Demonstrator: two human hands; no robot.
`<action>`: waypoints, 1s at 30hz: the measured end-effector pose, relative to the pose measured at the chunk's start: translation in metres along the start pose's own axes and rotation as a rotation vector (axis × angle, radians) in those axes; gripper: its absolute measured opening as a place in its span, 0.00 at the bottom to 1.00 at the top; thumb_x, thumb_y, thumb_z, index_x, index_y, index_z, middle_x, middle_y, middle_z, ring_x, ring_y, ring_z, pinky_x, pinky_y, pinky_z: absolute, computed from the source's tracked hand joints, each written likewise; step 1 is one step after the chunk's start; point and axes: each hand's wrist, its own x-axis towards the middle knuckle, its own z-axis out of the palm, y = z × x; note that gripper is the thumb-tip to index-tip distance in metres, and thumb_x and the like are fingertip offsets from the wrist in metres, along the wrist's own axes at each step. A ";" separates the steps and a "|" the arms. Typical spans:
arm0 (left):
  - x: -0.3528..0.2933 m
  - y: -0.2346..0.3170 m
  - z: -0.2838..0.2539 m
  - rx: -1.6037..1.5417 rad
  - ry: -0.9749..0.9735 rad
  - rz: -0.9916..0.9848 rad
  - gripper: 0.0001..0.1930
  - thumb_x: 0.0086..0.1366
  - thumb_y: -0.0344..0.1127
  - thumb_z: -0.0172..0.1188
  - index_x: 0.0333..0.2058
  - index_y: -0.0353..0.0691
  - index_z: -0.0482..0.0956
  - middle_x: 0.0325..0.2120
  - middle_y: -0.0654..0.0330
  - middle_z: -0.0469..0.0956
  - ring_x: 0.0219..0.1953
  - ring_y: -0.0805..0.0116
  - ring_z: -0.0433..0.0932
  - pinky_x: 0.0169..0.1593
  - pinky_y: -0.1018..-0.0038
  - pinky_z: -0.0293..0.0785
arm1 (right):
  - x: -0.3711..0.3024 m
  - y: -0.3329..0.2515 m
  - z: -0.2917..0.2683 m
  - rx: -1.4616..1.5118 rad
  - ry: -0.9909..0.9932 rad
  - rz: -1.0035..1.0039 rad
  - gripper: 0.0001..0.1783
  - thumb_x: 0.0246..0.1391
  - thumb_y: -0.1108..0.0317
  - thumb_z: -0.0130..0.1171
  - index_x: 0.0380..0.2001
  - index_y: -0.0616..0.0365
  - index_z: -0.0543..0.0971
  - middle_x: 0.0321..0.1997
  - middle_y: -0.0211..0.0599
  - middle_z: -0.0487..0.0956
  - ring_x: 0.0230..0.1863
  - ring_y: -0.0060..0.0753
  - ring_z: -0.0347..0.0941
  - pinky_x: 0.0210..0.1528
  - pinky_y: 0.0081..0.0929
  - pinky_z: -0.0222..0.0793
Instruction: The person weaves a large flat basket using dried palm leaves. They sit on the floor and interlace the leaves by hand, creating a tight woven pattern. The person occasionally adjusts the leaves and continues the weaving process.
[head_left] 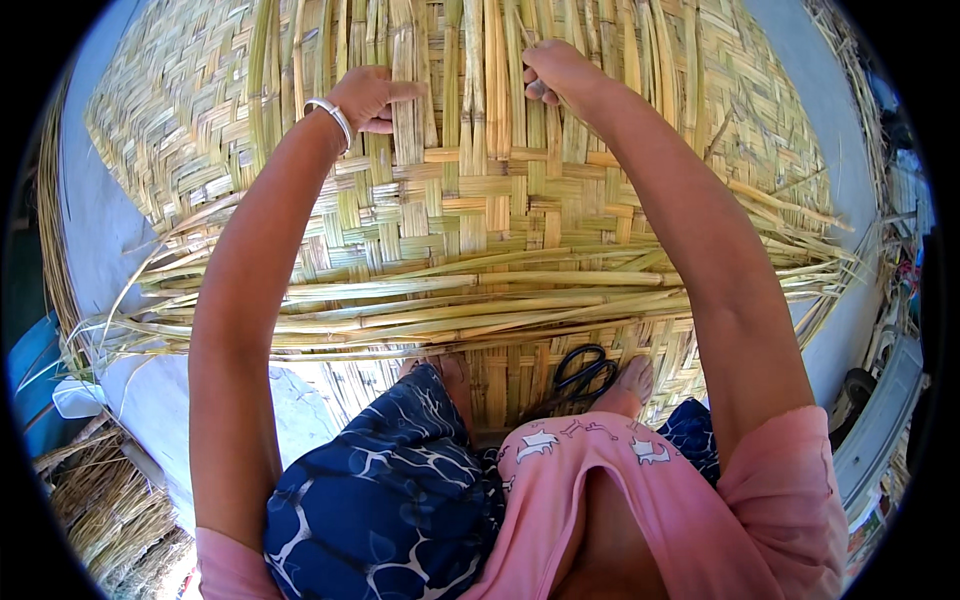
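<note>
A half-woven mat (480,215) of flat yellow-green reed strips spreads out in front of me. At its far middle, lengthwise strips (495,75) run side by side away from me, loose above the woven rows. My left hand (368,98), with a white bangle on the wrist, has its fingers curled at a wide pale strip (407,115), one finger lying across it. Further right, my right hand (555,72) is closed in a pinch at another thin reed strip, its fingertips partly hidden. Nearer to me, a bundle of long loose strips (480,300) lies crosswise over the mat.
Black-handled scissors (585,372) rest on the mat between my bare feet (632,385). Pale blue floor (110,250) shows at both sides. Dry stalks (120,500) are heaped at lower left beside a blue object (35,370); a grey plastic-looking thing (885,425) stands at right.
</note>
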 end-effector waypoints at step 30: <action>0.028 0.049 -0.017 -0.659 -0.915 0.344 0.26 0.65 0.43 0.48 0.54 0.28 0.63 0.50 0.47 0.70 0.51 0.54 0.73 0.50 0.66 0.75 | -0.042 0.009 0.017 0.638 -0.031 0.021 0.15 0.60 0.63 0.45 0.47 0.58 0.67 0.41 0.34 0.73 0.36 0.26 0.70 0.40 0.29 0.70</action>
